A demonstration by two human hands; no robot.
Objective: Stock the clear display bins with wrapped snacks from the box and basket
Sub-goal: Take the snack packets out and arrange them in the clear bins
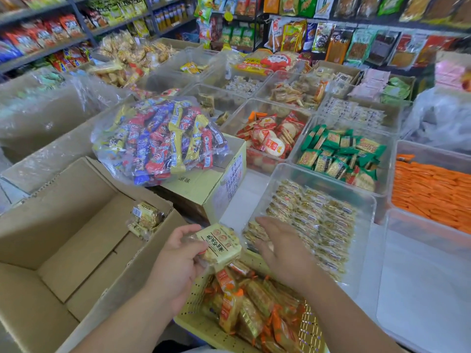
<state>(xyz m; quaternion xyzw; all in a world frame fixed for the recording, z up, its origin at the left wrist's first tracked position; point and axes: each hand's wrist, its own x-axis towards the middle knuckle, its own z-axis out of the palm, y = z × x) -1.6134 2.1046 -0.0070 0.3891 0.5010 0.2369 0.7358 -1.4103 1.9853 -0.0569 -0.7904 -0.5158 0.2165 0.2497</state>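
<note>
Shop shelves crammed with snack bags run round behind a counter of clear tubs. Left hand [175,266] pinches a pale yellow wrapped pack [220,244] by its near-left end, fingers curled round it. Right hand [280,248] is flat with straight fingers and holds nothing, just right of that pack, over the near corner of the clear bin [367,225] where matching packs lie in rows. Cardboard box [63,212] sits left of the grip, nearly empty. Perforated yellow basket [196,324] is right below. I'd guess the pack's light, crinkly and a bit slippery, with crushable stuff inside, so grab the edges and don't squeeze the middle.
</note>
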